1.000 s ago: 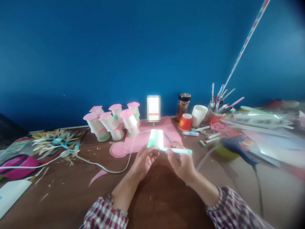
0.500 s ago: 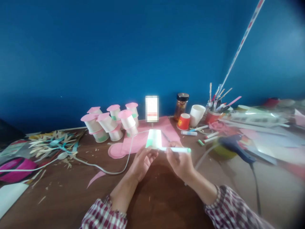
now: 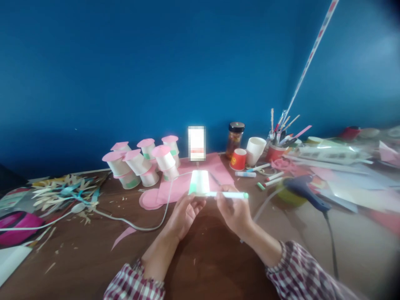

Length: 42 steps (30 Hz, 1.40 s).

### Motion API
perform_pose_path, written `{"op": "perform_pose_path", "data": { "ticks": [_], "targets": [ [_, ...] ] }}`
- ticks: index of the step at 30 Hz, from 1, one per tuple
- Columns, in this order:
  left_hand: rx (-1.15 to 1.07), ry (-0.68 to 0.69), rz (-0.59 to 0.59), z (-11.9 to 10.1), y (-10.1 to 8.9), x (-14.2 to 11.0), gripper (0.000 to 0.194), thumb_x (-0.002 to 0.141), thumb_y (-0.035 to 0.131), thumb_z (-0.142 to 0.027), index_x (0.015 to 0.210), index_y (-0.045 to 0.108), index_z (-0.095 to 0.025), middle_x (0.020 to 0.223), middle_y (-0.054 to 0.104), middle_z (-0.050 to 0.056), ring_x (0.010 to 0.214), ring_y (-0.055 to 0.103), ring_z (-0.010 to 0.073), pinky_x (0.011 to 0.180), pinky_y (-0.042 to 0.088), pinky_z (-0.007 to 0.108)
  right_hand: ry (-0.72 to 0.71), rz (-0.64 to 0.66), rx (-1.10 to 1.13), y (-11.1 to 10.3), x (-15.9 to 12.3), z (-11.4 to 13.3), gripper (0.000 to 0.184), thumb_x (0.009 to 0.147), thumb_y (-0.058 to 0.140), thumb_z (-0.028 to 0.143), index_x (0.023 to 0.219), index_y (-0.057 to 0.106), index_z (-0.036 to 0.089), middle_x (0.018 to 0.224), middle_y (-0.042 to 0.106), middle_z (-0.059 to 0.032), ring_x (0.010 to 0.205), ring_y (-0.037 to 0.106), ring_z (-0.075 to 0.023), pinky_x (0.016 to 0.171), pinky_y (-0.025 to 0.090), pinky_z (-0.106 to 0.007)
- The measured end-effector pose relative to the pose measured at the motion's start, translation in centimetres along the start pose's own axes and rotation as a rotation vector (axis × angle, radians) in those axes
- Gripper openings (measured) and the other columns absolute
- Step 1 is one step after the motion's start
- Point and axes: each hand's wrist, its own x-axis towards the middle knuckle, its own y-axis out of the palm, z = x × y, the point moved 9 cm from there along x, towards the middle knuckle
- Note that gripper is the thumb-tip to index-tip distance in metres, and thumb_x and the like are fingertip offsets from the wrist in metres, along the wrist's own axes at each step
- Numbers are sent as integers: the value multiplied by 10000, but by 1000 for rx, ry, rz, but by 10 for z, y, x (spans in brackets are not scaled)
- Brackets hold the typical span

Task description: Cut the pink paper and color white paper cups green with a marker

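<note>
My left hand is closed on the lower edge of a small white paper cup, which bears a green patch on its left side. Between the fingers of my right hand lies a white marker with a green end, held level. Its left tip meets the cup's near edge. Beneath and behind the cup a pink paper sheet lies on the table, with pink paper discs at its left corner.
Several stacked white cups with pink tops stand left of centre. A lit lamp is behind the cup. To the right are a lidded jar, a red cup, loose markers and a glue gun. A white cable crosses the table.
The whole view has shifted slightly, so things appear a little further left. Both hands keep their grip on the cup and the marker, in nearly the same pose.
</note>
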Motion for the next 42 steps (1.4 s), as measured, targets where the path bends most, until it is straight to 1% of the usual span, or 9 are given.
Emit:
{"op": "perform_pose_path", "data": {
  "ticks": [8, 13, 16, 19, 25, 30, 34, 38, 42],
  "targets": [
    [-7, -2, 17, -2, 1, 0, 126, 796, 605, -280, 815, 630, -158, 919, 683, 79, 959, 614, 205, 975, 394, 384, 1, 16, 9, 1, 1, 0, 142, 878, 475, 270, 791, 545, 182, 608, 548, 21, 481, 497, -102, 487, 405, -201],
    [-8, -36, 22, 0, 4, -1, 186, 797, 580, -262, 932, 642, -151, 985, 685, 90, 1027, 595, 218, 984, 398, 377, 16, -8, 20, -1, 1, -2, 153, 876, 480, 265, 773, 548, 174, 610, 552, 14, 486, 504, -102, 482, 407, -201],
    [-39, -57, 16, 1, 4, -1, 208, 803, 570, -270, 954, 642, -146, 966, 691, 85, 1002, 607, 205, 997, 398, 366, 17, 0, 35, 0, 1, -2, 157, 876, 479, 266, 771, 549, 173, 600, 549, 16, 472, 499, -98, 468, 404, -197],
    [-47, -55, 9, 0, 4, -2, 200, 801, 576, -282, 927, 648, -144, 931, 698, 84, 970, 621, 199, 999, 406, 366, 19, 8, 35, 0, 1, -2, 166, 877, 478, 269, 759, 548, 175, 615, 564, 8, 490, 514, -103, 478, 414, -199],
    [-36, -75, 13, 1, 5, -3, 214, 789, 587, -286, 913, 657, -128, 954, 700, 106, 1030, 612, 227, 1010, 410, 371, 10, -27, 42, -4, 2, 0, 138, 871, 485, 252, 776, 552, 178, 635, 579, 3, 526, 532, -111, 501, 427, -202],
    [-82, -88, -14, 2, 1, -1, 183, 783, 593, -296, 849, 654, -137, 899, 706, 99, 992, 631, 220, 1004, 423, 380, 3, -11, 39, -3, 2, 0, 139, 874, 483, 256, 780, 551, 179, 636, 580, 1, 525, 532, -112, 499, 431, -203],
    [-79, -107, -10, 3, 2, -1, 183, 783, 589, -288, 858, 656, -135, 912, 708, 104, 1008, 628, 232, 997, 430, 388, 9, -30, 57, -5, 2, 0, 140, 869, 489, 252, 769, 553, 179, 647, 587, -2, 551, 555, -118, 509, 446, -202],
    [-72, -135, 24, 4, 6, -3, 195, 790, 565, -271, 840, 666, -112, 895, 707, 116, 1013, 627, 244, 991, 435, 374, 40, -50, 115, -5, 1, -4, 135, 863, 507, 250, 766, 567, 177, 654, 602, -5, 547, 567, -116, 493, 456, -195],
    [-112, -129, 5, 2, 5, -3, 199, 783, 568, -283, 820, 666, -115, 870, 705, 114, 1012, 629, 252, 979, 445, 370, 113, -140, 230, -10, 1, -14, 128, 886, 497, 251, 805, 563, 178, 648, 610, -1, 540, 572, -117, 490, 465, -203]
  ]
}}
